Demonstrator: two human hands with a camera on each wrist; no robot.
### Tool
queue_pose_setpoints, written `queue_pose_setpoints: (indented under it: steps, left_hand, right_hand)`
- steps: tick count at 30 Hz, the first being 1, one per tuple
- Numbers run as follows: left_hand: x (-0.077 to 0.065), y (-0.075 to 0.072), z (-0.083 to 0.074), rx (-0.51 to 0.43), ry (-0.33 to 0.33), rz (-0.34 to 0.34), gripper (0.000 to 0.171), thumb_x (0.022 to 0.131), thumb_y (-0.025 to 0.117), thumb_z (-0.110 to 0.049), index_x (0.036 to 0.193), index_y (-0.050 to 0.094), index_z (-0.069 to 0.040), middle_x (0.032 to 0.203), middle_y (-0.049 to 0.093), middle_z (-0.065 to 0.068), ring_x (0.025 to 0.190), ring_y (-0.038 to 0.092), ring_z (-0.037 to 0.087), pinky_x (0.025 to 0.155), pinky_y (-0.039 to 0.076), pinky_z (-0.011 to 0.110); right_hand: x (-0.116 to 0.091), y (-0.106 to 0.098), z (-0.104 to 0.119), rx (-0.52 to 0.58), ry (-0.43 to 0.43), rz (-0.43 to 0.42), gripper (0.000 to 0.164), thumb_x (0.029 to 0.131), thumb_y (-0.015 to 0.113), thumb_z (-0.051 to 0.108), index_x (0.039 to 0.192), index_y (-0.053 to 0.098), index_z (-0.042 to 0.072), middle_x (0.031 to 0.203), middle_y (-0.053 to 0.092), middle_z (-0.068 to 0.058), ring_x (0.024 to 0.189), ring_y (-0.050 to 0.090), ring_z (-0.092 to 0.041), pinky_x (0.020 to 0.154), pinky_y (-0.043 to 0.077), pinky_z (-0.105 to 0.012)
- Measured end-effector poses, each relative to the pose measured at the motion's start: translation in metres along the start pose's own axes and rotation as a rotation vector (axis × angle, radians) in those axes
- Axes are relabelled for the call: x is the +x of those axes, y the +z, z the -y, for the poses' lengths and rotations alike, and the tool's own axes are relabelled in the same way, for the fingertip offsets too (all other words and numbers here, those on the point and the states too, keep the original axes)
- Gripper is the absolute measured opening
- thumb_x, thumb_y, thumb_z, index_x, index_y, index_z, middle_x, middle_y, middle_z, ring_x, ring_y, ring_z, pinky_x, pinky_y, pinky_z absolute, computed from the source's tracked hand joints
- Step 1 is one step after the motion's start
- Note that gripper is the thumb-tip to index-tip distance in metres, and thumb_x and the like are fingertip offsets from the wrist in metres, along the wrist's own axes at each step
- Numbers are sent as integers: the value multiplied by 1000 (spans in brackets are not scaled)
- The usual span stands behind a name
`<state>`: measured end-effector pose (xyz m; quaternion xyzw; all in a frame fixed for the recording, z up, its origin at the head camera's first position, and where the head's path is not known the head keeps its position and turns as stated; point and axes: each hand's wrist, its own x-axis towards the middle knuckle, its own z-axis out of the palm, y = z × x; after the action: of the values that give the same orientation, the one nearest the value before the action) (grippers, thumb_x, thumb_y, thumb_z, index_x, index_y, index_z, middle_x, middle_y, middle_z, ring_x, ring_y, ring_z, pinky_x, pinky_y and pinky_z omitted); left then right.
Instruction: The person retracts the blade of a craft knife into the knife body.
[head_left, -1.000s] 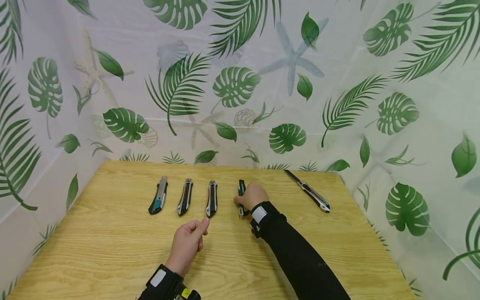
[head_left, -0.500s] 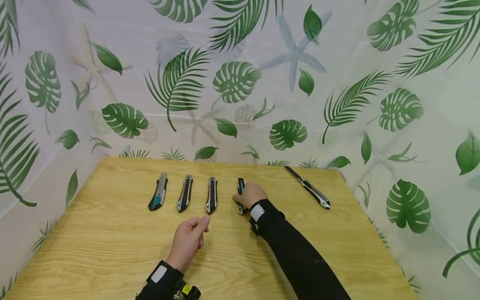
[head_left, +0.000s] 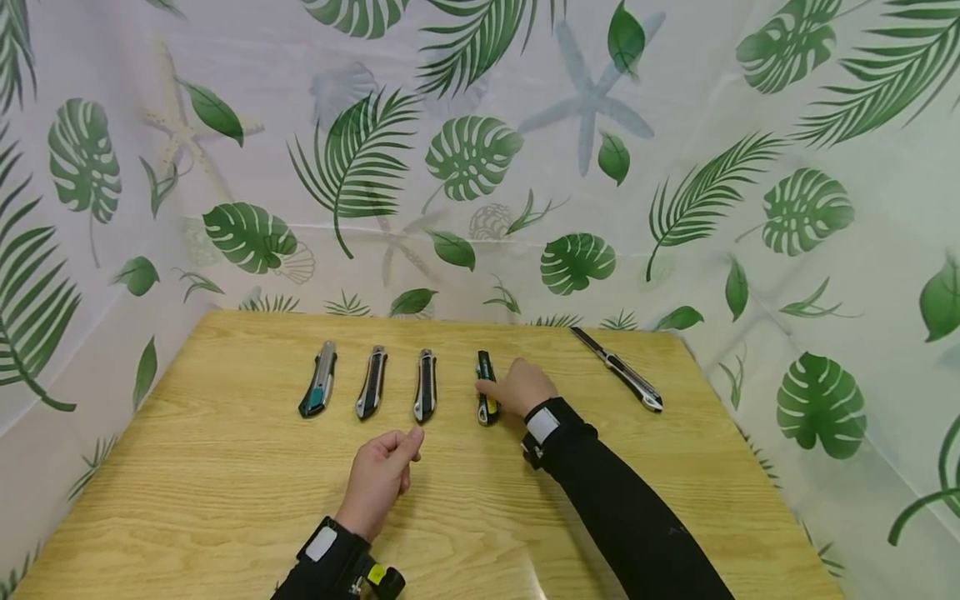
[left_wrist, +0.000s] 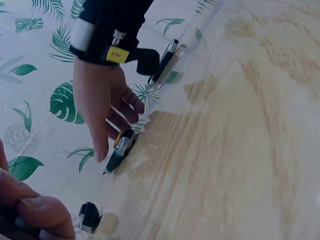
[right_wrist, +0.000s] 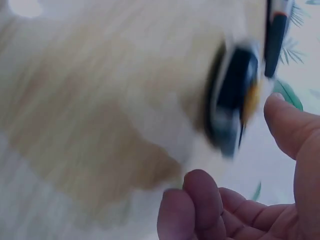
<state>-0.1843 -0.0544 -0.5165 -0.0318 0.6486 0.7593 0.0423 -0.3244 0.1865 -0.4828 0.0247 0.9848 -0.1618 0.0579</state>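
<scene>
My right hand (head_left: 525, 387) is beside a dark utility knife (head_left: 487, 390) with a yellow part, which lies on the wooden table. In the right wrist view this utility knife (right_wrist: 232, 100) is blurred and apart from the thumb and fingers, with nothing between them. The left wrist view shows the right hand (left_wrist: 102, 100) with its thumb alongside the knife (left_wrist: 120, 150). My left hand (head_left: 378, 479) hovers at the near side of a silver and black utility knife (head_left: 424, 386), fingers loosely curled and nothing visible in them.
Left of that lie another silver and black utility knife (head_left: 371, 383) and a grey one with a teal slider (head_left: 318, 380). A longer utility knife (head_left: 618, 371), black blade out, lies slanted at the right. Leaf-patterned cloth (head_left: 480, 267) borders the table's (head_left: 225, 483) back and sides.
My right hand has let go of the dark utility knife and drawn slightly right, leaving the yellow part in sight. The left hand has hardly moved; the head view tilts slightly.
</scene>
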Motion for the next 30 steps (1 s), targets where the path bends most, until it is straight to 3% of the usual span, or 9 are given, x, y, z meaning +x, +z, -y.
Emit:
queue_pose_setpoints:
  steps: [4,9,14,18,22,23,29,30]
  left_hand:
    - [1,1,-1,3,1,5,44,98,68,-42,75,60,-5,52,42,0,46,42,14,46,31,24]
    - [1,1,-2,21,-8,11,47,97,68,-45,75,60,-5,52,43,0,47,42,14,46,32,24]
    - [0,2,-2,26,-12,9,45,98,67,-43,75,60,-5,52,43,0,47,42,15,46,31,24]
    - [1,2,-3,17,-20,7,45,98,67,-43,74,60,-5,51,43,0,47,41,15,45,30,24]
    - [1,1,-6,9,-25,3,44,99,67,-42,74,60,-6,51,43,0,46,40,14,45,30,24]
    - [1,1,-6,8,-27,4,44,99,67,-42,74,60,-6,51,43,0,46,40,14,45,30,24]
    - [2,1,-10,7,-39,-3,45,98,67,-43,75,60,-5,51,43,0,46,40,14,45,30,24]
    - [2,0,-11,7,-41,-4,44,99,67,-42,75,60,-5,51,43,0,46,40,14,45,30,24]
  right_hand:
    - [1,-31,-40,-8,21,-48,87,95,59,64,141,49,-9,112,65,-28,84,66,-36,71,52,-46]
    - [9,-73,-104,26,92,-113,87,99,55,57,147,38,-13,130,54,-38,107,60,-51,86,50,-60]
    - [18,-94,-157,-21,147,-174,82,100,56,48,146,37,-17,131,51,-41,110,56,-56,90,48,-62]
    - [22,-94,-179,-69,166,-131,78,99,60,44,147,38,-14,129,54,-40,109,57,-56,88,49,-62]
    - [27,-80,-193,-114,161,-44,75,99,61,42,148,40,-10,127,57,-37,106,59,-54,82,51,-60]
    - [28,-75,-196,-118,162,-29,69,98,61,41,143,46,-9,121,60,-36,100,61,-52,78,52,-57]
    - [35,-57,-201,-139,173,-52,44,100,62,28,126,57,-8,99,65,-27,80,64,-41,67,50,-51]
    - [37,-56,-201,-144,173,-60,46,101,62,26,131,56,-8,103,66,-28,83,64,-42,69,51,-52]
